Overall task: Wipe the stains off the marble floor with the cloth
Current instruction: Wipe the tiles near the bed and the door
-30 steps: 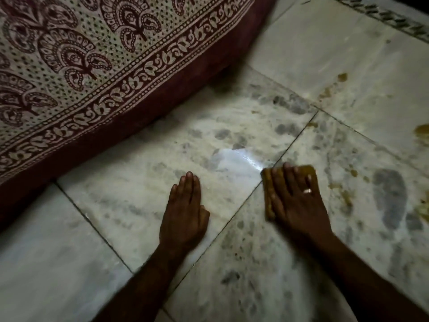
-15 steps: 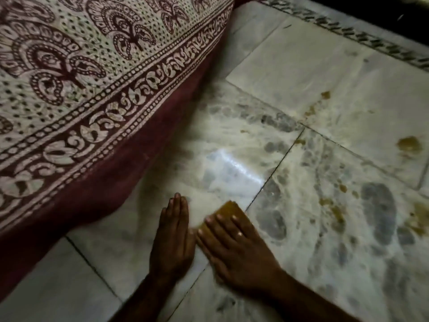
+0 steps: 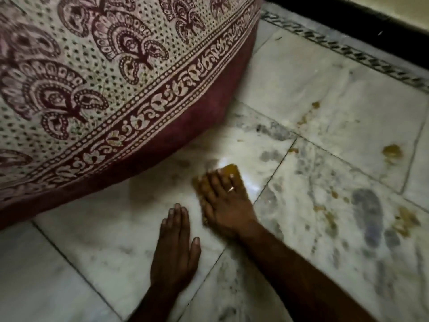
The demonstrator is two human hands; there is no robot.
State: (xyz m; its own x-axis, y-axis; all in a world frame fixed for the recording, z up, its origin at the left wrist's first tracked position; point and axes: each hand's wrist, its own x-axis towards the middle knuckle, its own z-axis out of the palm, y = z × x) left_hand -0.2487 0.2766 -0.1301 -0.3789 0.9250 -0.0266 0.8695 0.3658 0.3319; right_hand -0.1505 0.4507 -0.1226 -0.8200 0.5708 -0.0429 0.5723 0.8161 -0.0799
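My right hand (image 3: 224,201), with a ring on one finger, presses flat on a small yellow-brown cloth (image 3: 232,171) on the white marble floor (image 3: 325,112). Only the cloth's far edge and left corner show past my fingers. My left hand (image 3: 175,247) lies flat on the tile just below and left of it, fingers together, holding nothing. Yellow-brown stains lie to the right: a blot (image 3: 392,151), specks (image 3: 311,112) farther back, and smears (image 3: 404,220) near the right edge.
A patterned maroon and cream bedcover (image 3: 104,94) hangs down to the floor on the left, close to the cloth. A dark inlaid border strip (image 3: 348,52) and a black skirting run along the far right. Grey veins mark the tiles.
My right hand has slid the cloth away from my left hand, up and to the right. The view has shifted, showing more of the far floor border. My left hand stays planted.
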